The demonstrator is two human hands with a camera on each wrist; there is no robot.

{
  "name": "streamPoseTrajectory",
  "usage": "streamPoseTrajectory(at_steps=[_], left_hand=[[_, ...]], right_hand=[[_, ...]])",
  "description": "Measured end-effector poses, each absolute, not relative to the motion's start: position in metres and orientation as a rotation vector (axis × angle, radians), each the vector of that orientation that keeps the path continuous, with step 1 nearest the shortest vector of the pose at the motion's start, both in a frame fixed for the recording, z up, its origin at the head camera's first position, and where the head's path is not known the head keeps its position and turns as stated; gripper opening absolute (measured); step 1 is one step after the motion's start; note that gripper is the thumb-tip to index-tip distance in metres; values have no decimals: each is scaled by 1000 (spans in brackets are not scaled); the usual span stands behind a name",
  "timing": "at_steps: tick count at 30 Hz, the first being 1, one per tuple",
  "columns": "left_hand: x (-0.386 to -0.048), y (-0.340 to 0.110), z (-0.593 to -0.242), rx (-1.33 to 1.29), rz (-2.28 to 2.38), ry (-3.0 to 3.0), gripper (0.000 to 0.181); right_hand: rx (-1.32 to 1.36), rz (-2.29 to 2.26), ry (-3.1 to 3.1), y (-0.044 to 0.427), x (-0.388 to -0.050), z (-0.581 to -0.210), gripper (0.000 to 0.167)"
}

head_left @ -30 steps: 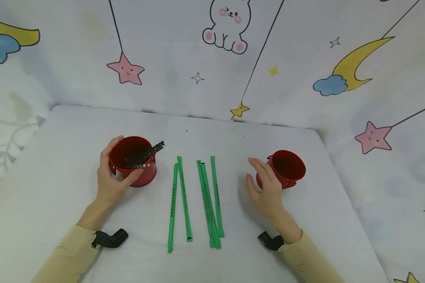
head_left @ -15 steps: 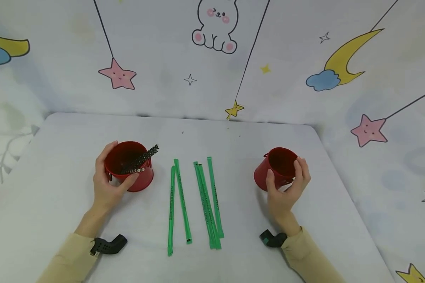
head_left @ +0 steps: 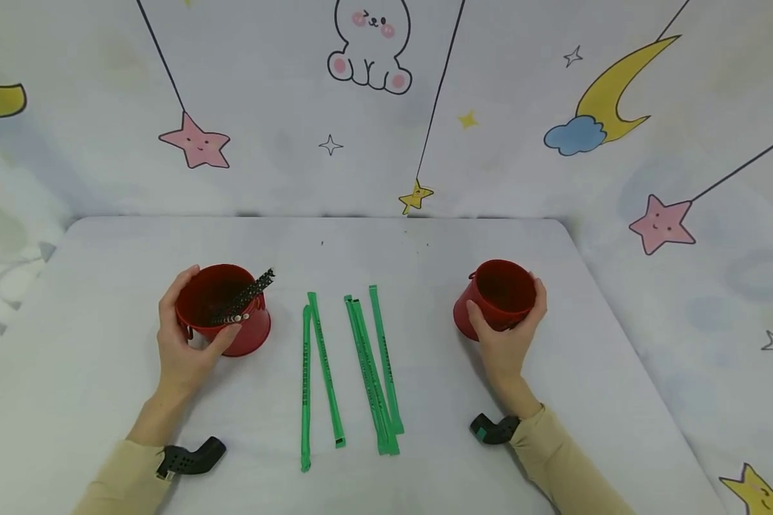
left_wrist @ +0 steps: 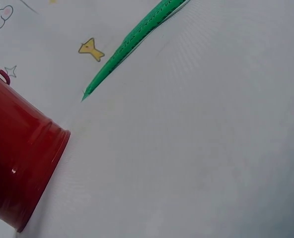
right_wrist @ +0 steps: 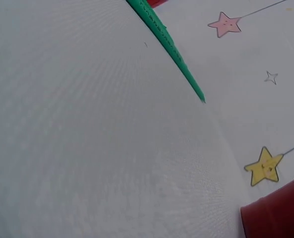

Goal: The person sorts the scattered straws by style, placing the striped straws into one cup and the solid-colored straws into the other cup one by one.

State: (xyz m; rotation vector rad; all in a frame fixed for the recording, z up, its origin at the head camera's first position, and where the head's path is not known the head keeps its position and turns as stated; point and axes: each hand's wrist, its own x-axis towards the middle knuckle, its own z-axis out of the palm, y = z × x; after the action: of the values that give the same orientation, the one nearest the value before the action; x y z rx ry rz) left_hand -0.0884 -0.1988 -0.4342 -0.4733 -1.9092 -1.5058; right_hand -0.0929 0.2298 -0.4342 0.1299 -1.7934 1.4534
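Observation:
My left hand (head_left: 183, 361) grips a small red metal bucket (head_left: 254, 334), thumb on the near side and fingers round the far left. Black patterned sticks (head_left: 251, 295), like paper straws, lean inside it and poke out over the right rim. My right hand (head_left: 507, 350) holds a second red bucket (head_left: 466, 306), thumb in front and fingers round its right side. Nothing shows inside this bucket, though its bottom is dark. In the left wrist view the first bucket (left_wrist: 23, 153) stands at the left edge; the right wrist view catches a corner of the second bucket (right_wrist: 278, 213).
Several slim green packets (head_left: 305, 386) with printed lettering lie lengthwise on the white table (head_left: 425, 458) between the buckets. Two of the packets (head_left: 370, 379) touch or overlap. A printed cloth backdrop (head_left: 264, 93) with stars and moons rises behind the table's far edge.
My right hand has gone from the second bucket's left side to its front and right, and now grips it. My left hand keeps its hold on the first bucket. The head view has shifted slightly.

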Motion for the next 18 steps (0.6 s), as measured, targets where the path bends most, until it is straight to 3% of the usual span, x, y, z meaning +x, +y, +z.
streamPoseTrajectory(at_steps=[10,18], left_hand=[[-84,-198,-439,-406,-1610,-1947,86],[-93,-208,-466,-347,-1690,-1903,98]], right_hand=[[25,1621,-1857,231,-89,-435,97],[62,1609,-1898,233,-92,-436,95]])
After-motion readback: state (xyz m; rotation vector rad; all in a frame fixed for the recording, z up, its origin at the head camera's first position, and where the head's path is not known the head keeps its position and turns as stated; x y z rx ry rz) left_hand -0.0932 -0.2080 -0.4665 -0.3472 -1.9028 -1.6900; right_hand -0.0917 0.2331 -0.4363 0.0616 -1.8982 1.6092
